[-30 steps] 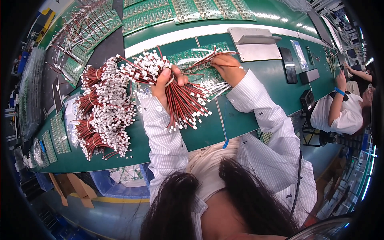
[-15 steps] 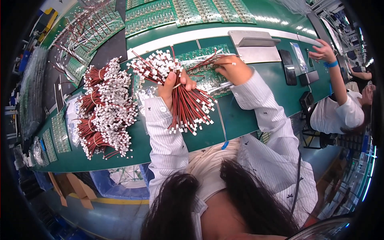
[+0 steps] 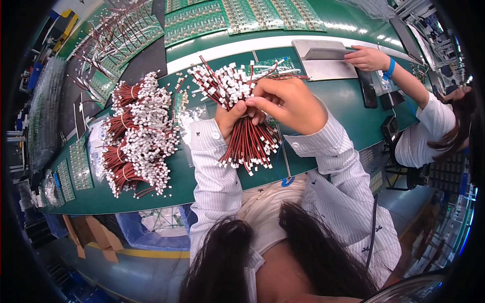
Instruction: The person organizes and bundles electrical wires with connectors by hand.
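A thick bundle of red-and-black connector wires (image 3: 248, 144) with white plugs at both ends stands fanned out in front of me. My left hand (image 3: 230, 117) is closed around its middle. From the right, my right hand (image 3: 295, 103) pinches wires at the upper part of the bundle, its thumb close to my left thumb. Exactly how many wires those fingers hold is hidden. Behind my hands lies a green circuit board (image 3: 275, 65), partly covered, with a few loose red wires across it.
Several banded wire bundles (image 3: 146, 121) are stacked on the green table at left. Small loose connectors and a clear bag (image 3: 191, 118) lie beside them. More circuit boards (image 3: 194, 22) fill the back. A metal bracket (image 3: 328, 60), a phone (image 3: 367, 91) and a co-worker's hand (image 3: 371, 59) are at right.
My right hand has moved left from the circuit board to the bundle. The bundle and my left hand have shifted slightly right. The co-worker's hand has reached left to the metal bracket.
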### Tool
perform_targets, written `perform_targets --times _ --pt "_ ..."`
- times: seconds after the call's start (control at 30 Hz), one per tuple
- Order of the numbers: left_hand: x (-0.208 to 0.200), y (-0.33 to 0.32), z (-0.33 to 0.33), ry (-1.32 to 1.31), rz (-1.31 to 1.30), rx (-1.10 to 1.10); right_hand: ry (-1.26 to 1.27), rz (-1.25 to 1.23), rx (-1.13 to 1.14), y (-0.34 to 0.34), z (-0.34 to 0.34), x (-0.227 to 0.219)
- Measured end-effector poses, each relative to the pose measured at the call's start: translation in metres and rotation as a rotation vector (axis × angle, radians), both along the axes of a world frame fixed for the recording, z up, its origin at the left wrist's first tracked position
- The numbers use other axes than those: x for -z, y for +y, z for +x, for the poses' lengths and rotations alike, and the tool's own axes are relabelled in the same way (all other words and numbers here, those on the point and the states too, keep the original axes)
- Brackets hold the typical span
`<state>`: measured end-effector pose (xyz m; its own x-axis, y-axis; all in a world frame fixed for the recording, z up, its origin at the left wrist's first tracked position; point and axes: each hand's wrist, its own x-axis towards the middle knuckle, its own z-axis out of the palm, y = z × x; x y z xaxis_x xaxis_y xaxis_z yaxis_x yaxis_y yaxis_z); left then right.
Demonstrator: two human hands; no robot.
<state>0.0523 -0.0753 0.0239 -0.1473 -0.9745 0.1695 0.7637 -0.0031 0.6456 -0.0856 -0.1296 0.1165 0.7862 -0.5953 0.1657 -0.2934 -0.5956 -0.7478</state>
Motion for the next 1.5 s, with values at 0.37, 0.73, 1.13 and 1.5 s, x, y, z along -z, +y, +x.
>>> perform_targets --times 0.37,0.73,1.13,1.5 --pt "-0.015 0.001 -0.004 -0.056 0.033 -0.033 -0.592 0.034 0.251 0.01 -0.02 -0.023" --pt "-0.009 -0.001 0.004 0.15 0.072 -0.195 -0.896 -0.026 0.301 0.026 -0.039 -0.036" --pt "-0.01 0.0 0.005 0.174 0.181 -0.291 -0.337 0.072 0.255 0.025 -0.036 0.033" --pt "-0.006 0.002 0.013 0.101 0.132 -0.188 -0.159 -0.429 0.418 0.019 -0.032 0.039"
